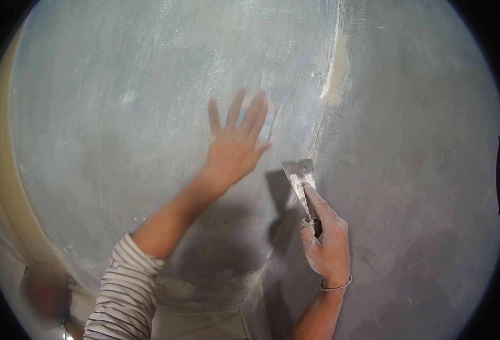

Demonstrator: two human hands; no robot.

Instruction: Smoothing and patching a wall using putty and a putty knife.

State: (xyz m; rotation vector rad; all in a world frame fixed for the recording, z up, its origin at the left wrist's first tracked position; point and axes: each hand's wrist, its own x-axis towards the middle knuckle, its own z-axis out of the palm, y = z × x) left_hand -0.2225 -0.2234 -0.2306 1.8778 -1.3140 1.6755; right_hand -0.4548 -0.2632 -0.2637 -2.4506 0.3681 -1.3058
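My left hand [235, 150], slightly blurred, reaches up with its fingers spread flat toward the grey plastered wall [131, 147]. Beside and under its fingers shows the edge of a pale bluish flat piece [269, 123], mostly hidden by the hand, so its kind is unclear. Lower right, my right hand [328, 241] grips a putty knife [300, 178] by its handle, the index finger laid along the blade. The metal blade is smeared with white and points up, its wide edge close to the wall corner. Whether the blade touches the wall I cannot tell.
A wall corner with a rough cream filler strip [336, 73] runs down between the left wall and a darker right wall [420, 141]. A cream frame [3, 136] curves along the far left. At lower left is a blurred person [46, 294]. Pale flooring [199, 326] shows below.
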